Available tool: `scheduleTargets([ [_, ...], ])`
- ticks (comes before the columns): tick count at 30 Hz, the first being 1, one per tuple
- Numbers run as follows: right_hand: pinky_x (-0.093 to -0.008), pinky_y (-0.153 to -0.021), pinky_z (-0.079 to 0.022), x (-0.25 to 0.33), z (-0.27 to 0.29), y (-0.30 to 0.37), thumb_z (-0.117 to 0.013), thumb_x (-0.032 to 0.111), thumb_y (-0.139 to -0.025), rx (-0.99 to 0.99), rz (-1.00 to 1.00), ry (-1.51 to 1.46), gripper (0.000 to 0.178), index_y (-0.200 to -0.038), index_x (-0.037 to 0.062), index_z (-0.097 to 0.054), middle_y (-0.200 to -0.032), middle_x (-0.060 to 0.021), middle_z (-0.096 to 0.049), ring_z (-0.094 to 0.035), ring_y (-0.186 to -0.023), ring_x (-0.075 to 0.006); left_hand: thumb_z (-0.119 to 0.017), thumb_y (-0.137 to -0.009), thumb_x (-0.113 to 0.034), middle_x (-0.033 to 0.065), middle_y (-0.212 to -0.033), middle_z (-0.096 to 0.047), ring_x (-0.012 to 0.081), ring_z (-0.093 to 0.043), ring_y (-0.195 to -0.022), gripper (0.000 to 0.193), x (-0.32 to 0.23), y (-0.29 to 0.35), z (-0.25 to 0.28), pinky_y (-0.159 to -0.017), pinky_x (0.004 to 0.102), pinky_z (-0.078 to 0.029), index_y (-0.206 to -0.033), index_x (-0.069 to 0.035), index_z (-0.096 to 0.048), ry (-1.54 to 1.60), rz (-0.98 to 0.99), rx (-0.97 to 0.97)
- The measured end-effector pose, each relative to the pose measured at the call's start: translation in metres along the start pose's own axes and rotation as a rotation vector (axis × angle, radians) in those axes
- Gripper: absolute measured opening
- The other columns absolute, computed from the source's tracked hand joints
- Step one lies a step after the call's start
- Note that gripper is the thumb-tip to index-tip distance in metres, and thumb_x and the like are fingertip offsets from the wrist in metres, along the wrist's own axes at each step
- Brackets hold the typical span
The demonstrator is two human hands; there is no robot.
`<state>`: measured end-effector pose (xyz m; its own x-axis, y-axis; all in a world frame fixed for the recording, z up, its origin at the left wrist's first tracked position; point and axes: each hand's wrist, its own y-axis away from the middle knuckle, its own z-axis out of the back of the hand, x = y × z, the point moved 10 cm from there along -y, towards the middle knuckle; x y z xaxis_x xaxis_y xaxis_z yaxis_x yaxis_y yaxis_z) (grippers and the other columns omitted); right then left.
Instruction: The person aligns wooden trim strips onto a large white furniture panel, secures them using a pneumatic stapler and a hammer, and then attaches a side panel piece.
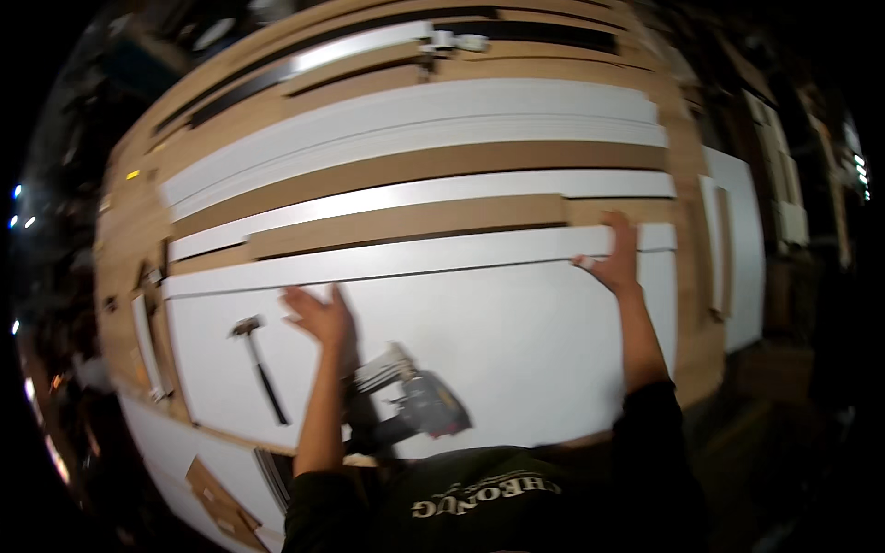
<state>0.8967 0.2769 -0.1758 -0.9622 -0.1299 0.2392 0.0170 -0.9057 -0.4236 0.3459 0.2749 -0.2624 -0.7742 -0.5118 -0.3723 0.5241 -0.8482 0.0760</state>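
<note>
A large white panel (pixel 516 355) lies in front of me, with a long white strip (pixel 415 253) along its far edge and a thin dark line between the two. Over the left part of the panel, close to that line, is my left hand (pixel 318 316), its fingers apart and nothing in it. My right hand (pixel 616 258) is spread at the strip's right part; whether it touches the board I cannot tell. A nail gun (pixel 424 404) lies on the panel just right of my left forearm. To the left of that forearm rests a claw hammer (pixel 261 373).
Beyond the strip lie brown boards (pixel 415 224) and a stack of white boards (pixel 415 124). Dark strips (pixel 553 35) and a small white device (pixel 456 41) are at the far edge. Narrow offcuts (pixel 147 346) stand at the left; more panels (pixel 737 249) are at the right.
</note>
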Motion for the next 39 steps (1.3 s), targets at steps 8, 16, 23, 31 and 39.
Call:
scheduleTargets([
  [8,-0.0438,-0.087,-0.043,-0.013,-0.019,-0.013,-0.081,0.047,-0.062,0.236,0.073,-0.105,0.063,-0.101,0.0039,-0.057,-0.101,-0.014,-0.056,-0.052,-0.097,-0.0343,-0.049,-0.089,-0.057,0.0214,-0.155,-0.013,0.0333,-0.007,-0.145,0.087,0.014,-0.012,-0.01,-0.11,0.0617,-0.007,-0.144,0.005,-0.024,-0.116,-0.145,-0.207],
  [16,-0.0428,-0.096,-0.039,0.0,-0.012,-0.014,-0.08,0.051,-0.063,0.192,0.084,-0.145,0.065,-0.104,0.0053,-0.057,-0.107,-0.0119,-0.055,-0.051,-0.105,-0.032,-0.048,-0.09,-0.058,0.0215,-0.155,-0.013,0.0336,-0.007,-0.145,0.088,0.003,-0.017,0.002,-0.11,0.0611,-0.008,-0.146,0.004,-0.02,-0.147,-0.122,-0.171],
  [23,-0.042,-0.096,-0.04,-0.004,-0.015,-0.009,-0.079,0.051,-0.066,0.197,0.067,-0.132,0.064,-0.105,0.0059,-0.057,-0.107,-0.0113,-0.055,-0.051,-0.105,-0.0309,-0.049,-0.092,-0.051,0.0203,-0.156,-0.012,0.0312,-0.007,-0.146,0.085,0.006,-0.01,0.001,-0.114,0.0535,-0.001,-0.147,0.005,-0.016,-0.132,-0.115,-0.135],
  [31,-0.0417,-0.096,-0.039,-0.002,-0.022,-0.008,-0.076,0.051,-0.07,0.257,0.087,-0.172,0.063,-0.108,0.0055,-0.055,-0.108,-0.0113,-0.054,-0.049,-0.107,-0.03,-0.049,-0.092,-0.05,0.02,-0.155,-0.013,0.0298,-0.005,-0.146,0.084,-0.005,-0.002,0.007,-0.114,0.0512,0.001,-0.146,0.006,-0.018,-0.102,-0.09,-0.138],
  [39,-0.0415,-0.096,-0.038,0.003,-0.026,-0.012,-0.073,0.052,-0.073,0.346,0.14,-0.131,0.063,-0.109,0.0041,-0.054,-0.108,-0.0123,-0.053,-0.048,-0.106,-0.0304,-0.052,-0.09,-0.048,0.0205,-0.154,-0.017,0.0305,-0.008,-0.145,0.083,-0.001,-0.007,0.006,-0.114,0.0529,-0.002,-0.146,0.005,-0.02,-0.129,-0.1,-0.167],
])
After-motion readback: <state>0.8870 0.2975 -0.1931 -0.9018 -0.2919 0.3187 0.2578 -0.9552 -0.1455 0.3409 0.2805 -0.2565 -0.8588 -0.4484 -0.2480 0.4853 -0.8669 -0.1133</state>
